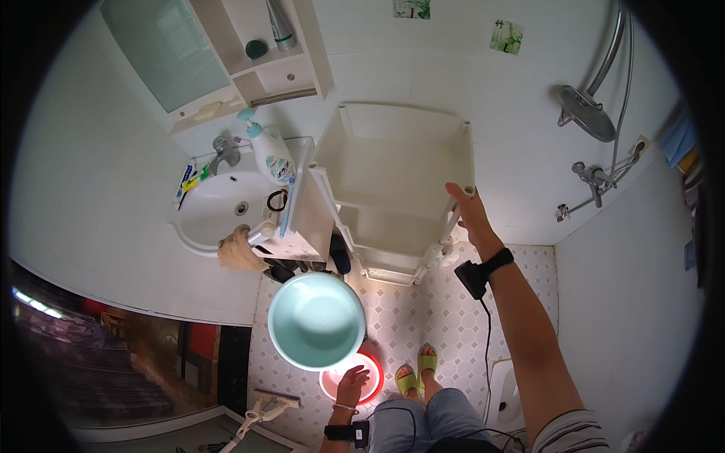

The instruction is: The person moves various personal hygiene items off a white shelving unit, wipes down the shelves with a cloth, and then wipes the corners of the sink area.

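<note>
A white plastic tiered storage rack (396, 158) stands beside the washbasin cabinet, its top tray bare inside. My right hand (470, 212) grips the front right corner post of this rack, with the thumb up near the post's open top. Low in the view, my left hand (353, 385) appears over a red-rimmed basin (378, 380) on the floor. Its fingers are apart and hold nothing; I cannot tell whether they touch that basin. Just beyond is a larger pale turquoise plastic basin (317, 320), partly overlapping the red-rimmed one in view.
A white washbasin (215, 204) carries a pump bottle (272, 156) and a hanging brown cloth (241, 249). Dark shoes (340, 255) sit below the cabinet. A squeegee (257, 416) leans at lower left. The squat toilet (503, 390) lies right, beneath a shower head (586, 113) on the wall.
</note>
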{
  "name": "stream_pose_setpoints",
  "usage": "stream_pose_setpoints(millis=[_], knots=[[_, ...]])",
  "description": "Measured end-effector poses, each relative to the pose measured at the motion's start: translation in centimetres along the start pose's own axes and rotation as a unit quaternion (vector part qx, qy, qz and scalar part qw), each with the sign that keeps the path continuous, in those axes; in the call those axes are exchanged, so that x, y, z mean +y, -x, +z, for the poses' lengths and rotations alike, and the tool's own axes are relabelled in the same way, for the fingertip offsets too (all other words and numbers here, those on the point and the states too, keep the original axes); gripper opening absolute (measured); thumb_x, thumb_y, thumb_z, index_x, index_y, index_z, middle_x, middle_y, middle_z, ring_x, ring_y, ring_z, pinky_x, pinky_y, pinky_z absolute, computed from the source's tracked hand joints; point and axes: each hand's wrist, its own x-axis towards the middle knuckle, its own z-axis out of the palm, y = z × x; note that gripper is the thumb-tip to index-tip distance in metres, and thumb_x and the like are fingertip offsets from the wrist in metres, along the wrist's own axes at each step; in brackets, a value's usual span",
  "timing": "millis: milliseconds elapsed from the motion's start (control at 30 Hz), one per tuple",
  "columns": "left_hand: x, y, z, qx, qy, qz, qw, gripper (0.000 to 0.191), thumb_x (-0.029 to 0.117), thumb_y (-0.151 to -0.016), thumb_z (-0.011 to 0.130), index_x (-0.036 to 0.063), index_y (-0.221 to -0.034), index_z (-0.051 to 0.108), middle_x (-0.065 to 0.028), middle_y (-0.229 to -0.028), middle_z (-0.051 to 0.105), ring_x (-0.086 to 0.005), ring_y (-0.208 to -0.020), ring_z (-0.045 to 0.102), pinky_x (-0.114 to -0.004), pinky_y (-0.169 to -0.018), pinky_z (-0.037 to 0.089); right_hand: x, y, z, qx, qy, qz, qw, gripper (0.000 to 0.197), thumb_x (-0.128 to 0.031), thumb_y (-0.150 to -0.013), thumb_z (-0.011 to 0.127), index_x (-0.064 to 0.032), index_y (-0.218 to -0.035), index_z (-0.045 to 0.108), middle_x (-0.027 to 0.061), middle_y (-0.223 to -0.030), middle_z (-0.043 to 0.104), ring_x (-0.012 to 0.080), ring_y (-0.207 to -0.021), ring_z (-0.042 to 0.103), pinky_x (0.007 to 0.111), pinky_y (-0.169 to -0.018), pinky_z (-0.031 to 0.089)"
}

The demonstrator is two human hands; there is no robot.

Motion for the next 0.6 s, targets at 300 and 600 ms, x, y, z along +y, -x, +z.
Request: stream_pose_setpoints(millis=[300,600], knots=[[0.1,5.5,-1.6,0.028,-0.053,-0.003,0.998,0.03,0.009,-0.087,0.055,-0.0004,-0.116,0.052,-0.0102,-0.1,0.065,-0.0148,-0.087,0.061,-0.026,-0.077,0.049,0.9,0.2,-2.4,0.004,0.161,0.023,0.987,0.061,-0.055,-0.072,0.059,0.0005,-0.097,0.055,0.0061,-0.071,0.057,0.0169,-0.064,0.054,0.031,-0.063,0.044],[5.4,4.2,-0.8,0.013,-0.191,0.119,0.974,0.033,0.011,-0.086,0.059,-0.0008,-0.116,0.053,-0.0125,-0.107,0.062,-0.0185,-0.099,0.06,-0.03,-0.084,0.049,0.4,3.1,-6.6,-0.016,0.161,0.001,0.987,0.051,-0.047,-0.076,0.059,0.001,-0.095,0.058,0.0076,-0.07,0.06,0.0172,-0.065,0.057,0.031,-0.063,0.045]])
